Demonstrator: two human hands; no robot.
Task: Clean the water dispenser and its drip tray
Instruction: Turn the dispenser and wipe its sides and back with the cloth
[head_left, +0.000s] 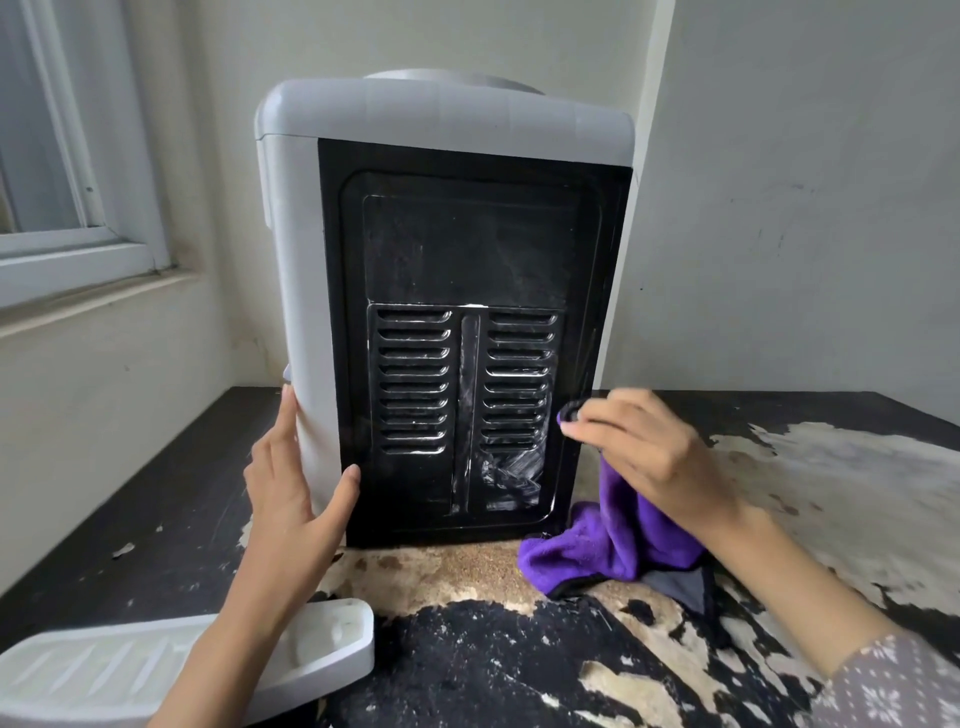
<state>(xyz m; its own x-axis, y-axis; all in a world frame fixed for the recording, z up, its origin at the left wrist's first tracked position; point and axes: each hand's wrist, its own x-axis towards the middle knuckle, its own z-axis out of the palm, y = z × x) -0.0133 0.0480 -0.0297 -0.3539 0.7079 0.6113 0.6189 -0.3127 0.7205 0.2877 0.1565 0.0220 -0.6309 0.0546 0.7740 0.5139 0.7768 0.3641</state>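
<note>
One drip tray (156, 670); one dispenser (447, 312)

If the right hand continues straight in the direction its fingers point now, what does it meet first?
Probably the black back panel of the water dispenser, near its right-hand vent slots. The right hand, pinching the purple cloth, points left toward it; depth is unclear.

A plain room in a home: painted walls (805, 182) meet in a corner at 12 o'clock, a white-framed window (67, 156) sits at 10 o'clock, and a worn, peeling desk (519, 649) lies below.
</note>
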